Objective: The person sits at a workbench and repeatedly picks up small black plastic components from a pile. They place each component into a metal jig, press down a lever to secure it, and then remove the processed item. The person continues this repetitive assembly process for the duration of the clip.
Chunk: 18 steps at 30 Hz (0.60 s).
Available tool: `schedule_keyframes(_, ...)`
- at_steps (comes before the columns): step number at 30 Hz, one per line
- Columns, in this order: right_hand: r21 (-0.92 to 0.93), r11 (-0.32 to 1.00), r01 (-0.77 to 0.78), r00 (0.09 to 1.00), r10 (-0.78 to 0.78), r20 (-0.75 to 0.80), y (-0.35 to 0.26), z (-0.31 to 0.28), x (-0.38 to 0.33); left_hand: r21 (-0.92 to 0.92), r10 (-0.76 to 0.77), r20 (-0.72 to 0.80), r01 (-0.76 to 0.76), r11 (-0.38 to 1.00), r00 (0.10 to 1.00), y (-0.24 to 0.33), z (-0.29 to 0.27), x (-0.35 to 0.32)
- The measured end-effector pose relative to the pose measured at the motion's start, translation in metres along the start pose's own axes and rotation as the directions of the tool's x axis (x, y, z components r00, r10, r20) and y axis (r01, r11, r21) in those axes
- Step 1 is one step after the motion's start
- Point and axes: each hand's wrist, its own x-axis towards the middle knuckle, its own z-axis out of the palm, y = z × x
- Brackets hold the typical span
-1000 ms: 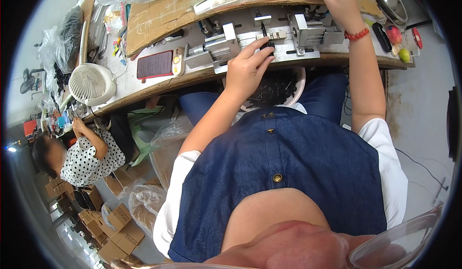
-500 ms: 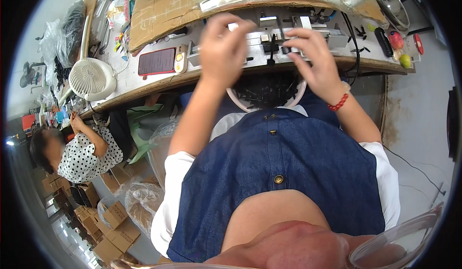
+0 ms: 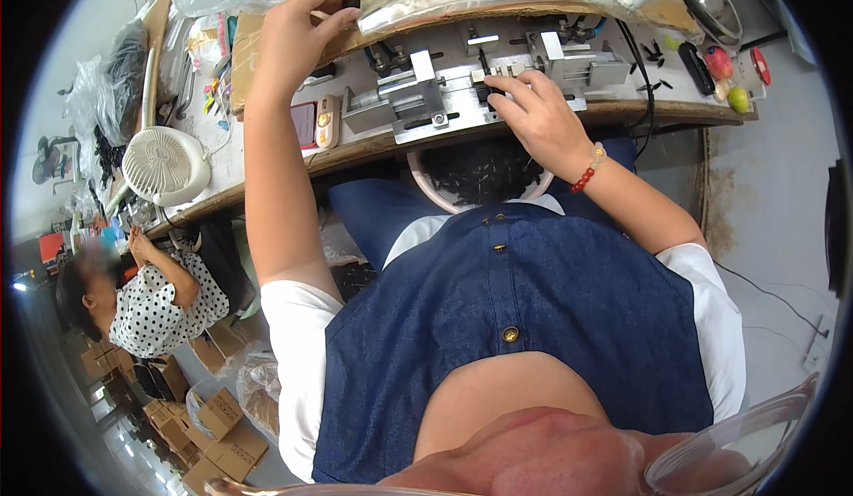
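Observation:
My left hand (image 3: 298, 30) is stretched far forward to the cardboard sheet (image 3: 267, 43) and pinches a small black part between thumb and fingers at its upper edge. My right hand (image 3: 533, 110) rests on the grey metal jig (image 3: 426, 96) at the bench front, fingertips on a small black piece at its middle; a red bead bracelet circles that wrist. A pale basket (image 3: 480, 176) of small black parts sits on my lap under the bench edge.
A white desk fan (image 3: 164, 163), a dark phone (image 3: 304, 125) and a small beige device lie at the left of the bench. Clear plastic bags of black parts line the back. Round red and green items sit at the right end. Another person sits at lower left beside cardboard boxes.
My left hand left the jig and reached forward-left to the cardboard sheet. My right hand shifted left and settled on the jig's middle.

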Motion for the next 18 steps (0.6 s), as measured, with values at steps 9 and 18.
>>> schedule_keyframes(9,-0.053,0.988,-0.142,0.951,0.121,-0.285,0.096,-0.045,0.067,-0.328,0.073,-0.253,-0.156,0.932,0.965,0.075,0.073,-0.08)
schedule_keyframes(18,0.178,0.945,-0.274,0.95,0.294,-0.102,0.142,-0.042,0.115,-0.274,0.022,-0.147,-0.062,0.96,0.989,0.08,0.16,-0.113)
